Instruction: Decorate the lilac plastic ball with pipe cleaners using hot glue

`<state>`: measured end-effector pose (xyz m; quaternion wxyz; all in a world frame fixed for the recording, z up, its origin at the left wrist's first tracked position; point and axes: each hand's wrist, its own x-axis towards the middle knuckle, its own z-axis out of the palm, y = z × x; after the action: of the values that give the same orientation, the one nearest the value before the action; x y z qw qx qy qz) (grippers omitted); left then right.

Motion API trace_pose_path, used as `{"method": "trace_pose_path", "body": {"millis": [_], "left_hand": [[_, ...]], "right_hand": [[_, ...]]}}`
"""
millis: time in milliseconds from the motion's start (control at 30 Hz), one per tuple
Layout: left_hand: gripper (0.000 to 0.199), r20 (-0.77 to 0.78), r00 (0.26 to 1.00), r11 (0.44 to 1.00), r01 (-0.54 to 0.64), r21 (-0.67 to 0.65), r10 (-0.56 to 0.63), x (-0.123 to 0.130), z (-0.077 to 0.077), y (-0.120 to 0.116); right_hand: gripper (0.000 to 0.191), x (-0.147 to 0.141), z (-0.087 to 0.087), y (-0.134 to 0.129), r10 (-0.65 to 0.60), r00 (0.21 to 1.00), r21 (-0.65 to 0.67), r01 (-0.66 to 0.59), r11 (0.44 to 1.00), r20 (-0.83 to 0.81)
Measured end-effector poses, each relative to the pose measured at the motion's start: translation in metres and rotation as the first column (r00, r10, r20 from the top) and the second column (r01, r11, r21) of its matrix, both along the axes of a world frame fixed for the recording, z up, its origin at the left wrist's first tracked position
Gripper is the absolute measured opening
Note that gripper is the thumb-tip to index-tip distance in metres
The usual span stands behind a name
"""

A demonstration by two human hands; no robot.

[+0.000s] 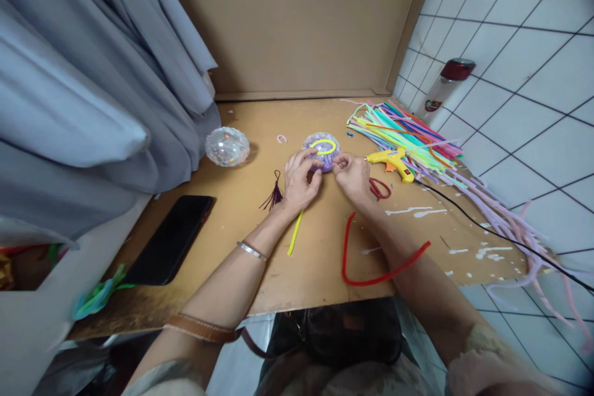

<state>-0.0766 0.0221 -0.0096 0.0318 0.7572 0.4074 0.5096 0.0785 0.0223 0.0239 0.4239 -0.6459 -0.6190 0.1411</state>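
A small round piece (328, 162), purple around its side with a clear, glassy-looking top, stands near the middle of the table. A yellow pipe cleaner loop (330, 147) curves over it. My left hand (301, 180) grips the piece from the left, fingers bent over its near side. At its right edge my right hand (352, 176) is closed in a pinch; whatever lies between those fingertips is hidden. A yellow strip of pipe cleaner (295, 234) lies beneath my left wrist. By my right forearm rests a bent red pipe cleaner (346, 257).
A yellow glue gun (392, 161) with a black cord lies right of my hands, beside red-handled scissors (380, 189) and bundled pipe cleaners (403, 136). Leftward are a clear speckled ball (227, 146), a dark tassel (275, 193) and a phone (169, 240). A bottle (440, 90) stands by the tiles.
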Motion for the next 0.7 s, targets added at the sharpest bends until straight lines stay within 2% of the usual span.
{"method": "trace_pose_path", "body": {"millis": [333, 700], "left_hand": [[0.013, -0.02, 1.0, 1.0, -0.011, 0.004, 0.011, 0.001, 0.002, -0.002], [0.014, -0.035, 0.999, 1.0, -0.017, -0.024, 0.016, 0.003, 0.003, -0.004]], "right_hand": [[0.006, -0.002, 0.0, 0.002, 0.018, 0.987, 0.041, -0.011, 0.999, -0.159], [0.006, -0.001, -0.013, 0.007, 0.023, 0.99, 0.072, -0.013, 0.997, -0.137]]}}
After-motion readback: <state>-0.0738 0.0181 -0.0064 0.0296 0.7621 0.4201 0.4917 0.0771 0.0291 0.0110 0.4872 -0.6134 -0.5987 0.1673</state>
